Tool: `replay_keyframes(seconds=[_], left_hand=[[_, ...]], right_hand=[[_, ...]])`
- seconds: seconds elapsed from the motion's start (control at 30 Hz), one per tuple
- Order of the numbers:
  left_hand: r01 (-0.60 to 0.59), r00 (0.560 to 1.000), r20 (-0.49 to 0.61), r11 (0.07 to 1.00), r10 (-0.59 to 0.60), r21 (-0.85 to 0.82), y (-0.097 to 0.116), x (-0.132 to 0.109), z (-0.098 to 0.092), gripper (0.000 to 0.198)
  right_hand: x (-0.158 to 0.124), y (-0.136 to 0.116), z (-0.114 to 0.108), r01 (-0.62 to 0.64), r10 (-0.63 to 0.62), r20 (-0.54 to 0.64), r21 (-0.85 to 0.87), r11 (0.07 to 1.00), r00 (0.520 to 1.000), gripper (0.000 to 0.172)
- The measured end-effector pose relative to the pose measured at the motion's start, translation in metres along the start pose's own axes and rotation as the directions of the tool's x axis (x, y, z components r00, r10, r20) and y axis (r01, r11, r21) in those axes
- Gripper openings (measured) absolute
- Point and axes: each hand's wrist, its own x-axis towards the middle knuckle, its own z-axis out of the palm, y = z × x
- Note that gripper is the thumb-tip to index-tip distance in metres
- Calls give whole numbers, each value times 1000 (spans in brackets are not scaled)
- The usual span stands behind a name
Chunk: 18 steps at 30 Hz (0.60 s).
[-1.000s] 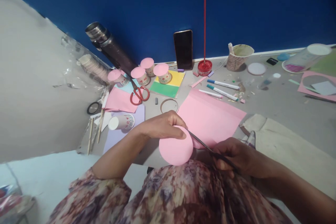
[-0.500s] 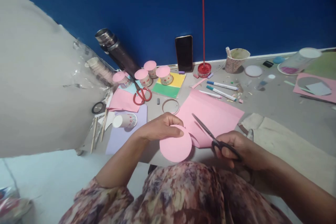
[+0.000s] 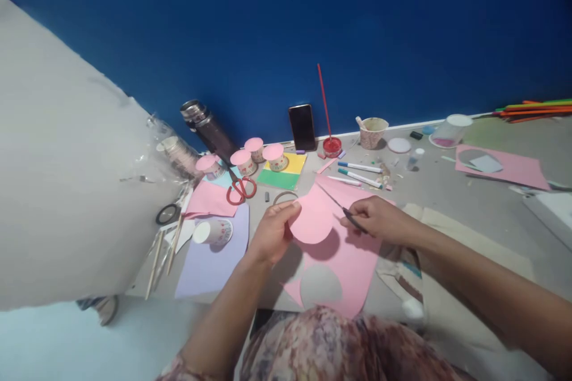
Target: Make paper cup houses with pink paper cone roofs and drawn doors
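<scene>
Toward the left edge of the table (image 3: 429, 186), a printed cup (image 3: 213, 231) lies on its side on a lilac sheet (image 3: 210, 274). Behind it, red-handled scissors (image 3: 242, 187) rest near four cups (image 3: 277, 163) topped with pink discs (image 3: 242, 157). The left hand (image 3: 273, 232) pinches a pink circle (image 3: 311, 224) by its rim, above a holed pink sheet (image 3: 360, 271) reaching the table's front edge. The right hand (image 3: 375, 220) grips black-handled scissors (image 3: 353, 220), blades beside the circle; whether they touch it, I cannot tell.

The right grip (image 3: 374, 221) partly hides the dark scissors (image 3: 342, 208); the right edge crops the coloured sticks (image 3: 536, 110).
</scene>
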Motion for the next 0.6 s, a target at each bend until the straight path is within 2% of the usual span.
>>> replay_keyframes(seconds=[0.03,0.1,0.2,0.3,0.4,0.6], left_hand=[[-10,1000,-2,999,10,-31,-4,2,3,33],[-5,1000,5,998,5,-63,-11,4,8,31],[62,997,59,992,-55,-113,-20,6,15,29],[52,993,113,991,-37,-127,-27,9,22,35],[-24,995,95,995,33,-96,-29,14,28,38],[-40,996,85,999,39,10,-26,32,23,32]], right_hand=[[4,-1,0,-13,7,-45,-130,991,999,35],[8,1,5,-57,22,-129,-271,961,991,20],[8,8,16,-99,32,-197,-342,934,980,19],[10,17,21,-121,43,-229,-337,934,972,22],[18,27,17,-125,55,-251,-273,954,967,19],[25,38,9,-108,51,-318,-163,981,947,18]])
